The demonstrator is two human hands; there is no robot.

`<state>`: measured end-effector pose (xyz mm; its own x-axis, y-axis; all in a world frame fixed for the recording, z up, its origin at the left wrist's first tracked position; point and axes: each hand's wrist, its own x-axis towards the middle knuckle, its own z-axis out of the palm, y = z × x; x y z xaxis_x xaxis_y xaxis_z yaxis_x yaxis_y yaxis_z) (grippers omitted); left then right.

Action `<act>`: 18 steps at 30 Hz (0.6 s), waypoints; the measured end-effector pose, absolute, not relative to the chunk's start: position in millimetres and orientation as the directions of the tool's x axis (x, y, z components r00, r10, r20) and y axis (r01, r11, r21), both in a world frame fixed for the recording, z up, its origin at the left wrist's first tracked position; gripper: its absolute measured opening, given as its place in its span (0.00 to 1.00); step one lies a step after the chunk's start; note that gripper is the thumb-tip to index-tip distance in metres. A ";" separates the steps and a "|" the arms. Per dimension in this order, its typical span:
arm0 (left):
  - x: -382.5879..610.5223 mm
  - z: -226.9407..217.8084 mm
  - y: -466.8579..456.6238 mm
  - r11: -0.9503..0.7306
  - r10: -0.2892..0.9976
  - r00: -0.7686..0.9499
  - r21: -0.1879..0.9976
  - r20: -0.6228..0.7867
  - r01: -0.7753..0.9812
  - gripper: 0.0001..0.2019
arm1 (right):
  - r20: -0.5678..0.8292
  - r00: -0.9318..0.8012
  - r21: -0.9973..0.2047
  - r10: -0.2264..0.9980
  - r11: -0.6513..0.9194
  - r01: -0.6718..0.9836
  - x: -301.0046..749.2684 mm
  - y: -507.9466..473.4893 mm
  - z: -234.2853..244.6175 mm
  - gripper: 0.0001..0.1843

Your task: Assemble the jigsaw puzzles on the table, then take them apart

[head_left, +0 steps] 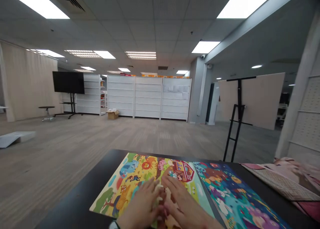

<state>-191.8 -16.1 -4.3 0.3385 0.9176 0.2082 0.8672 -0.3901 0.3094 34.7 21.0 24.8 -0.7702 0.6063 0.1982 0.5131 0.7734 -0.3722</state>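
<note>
My left hand [143, 202] and my right hand [183, 200] are side by side over colourful cartoon picture boards on a black table. Fingers of both hands stretch forward and look open. Small pale and pinkish shapes show between the hands, too blurred to name. Under and left of my left hand is a yellow board with animals [117, 192]. My right hand covers part of a farm board with a red barn [185, 171]. To the right lies a dark blue and teal board with animals [232, 192]. The hands hide the near middle of the boards.
The black table [82, 195] ends ahead at the carpet. Pink and beige cloth [295, 175] lies at the right. Beyond stand a black easel [236, 122], white shelving [147, 97], a cardboard box [113, 114], a screen on a stand [68, 82] and a round stool [46, 108].
</note>
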 end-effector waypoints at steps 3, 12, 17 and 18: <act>-221.9 8.7 -25.4 -0.182 0.982 0.188 0.307 0.011 0.934 0.35 | 0.100 -0.728 -0.338 0.678 0.712 0.616 76.4 32.9 -1.3 0.42; -229.6 -5.8 -38.0 -0.167 0.962 0.205 0.205 -0.182 0.964 0.47 | 0.161 -0.726 -0.390 0.668 0.719 0.575 138.4 20.0 -21.8 0.33; -210.7 -24.9 -29.6 -0.136 0.965 0.169 0.172 -0.199 0.976 0.34 | 0.183 -0.728 -0.380 0.661 0.730 0.568 137.3 16.4 -15.6 0.33; -208.0 -27.4 -29.2 -0.156 0.963 0.191 0.187 -0.189 0.970 0.31 | 0.176 -0.732 -0.366 0.659 0.734 0.573 136.0 15.9 -15.1 0.33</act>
<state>-208.0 -29.2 -27.4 0.1912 0.9632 -0.1891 0.9699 -0.1558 0.1871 136.0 15.9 -15.1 -0.7317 0.6586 0.1756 0.5725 0.7337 -0.3660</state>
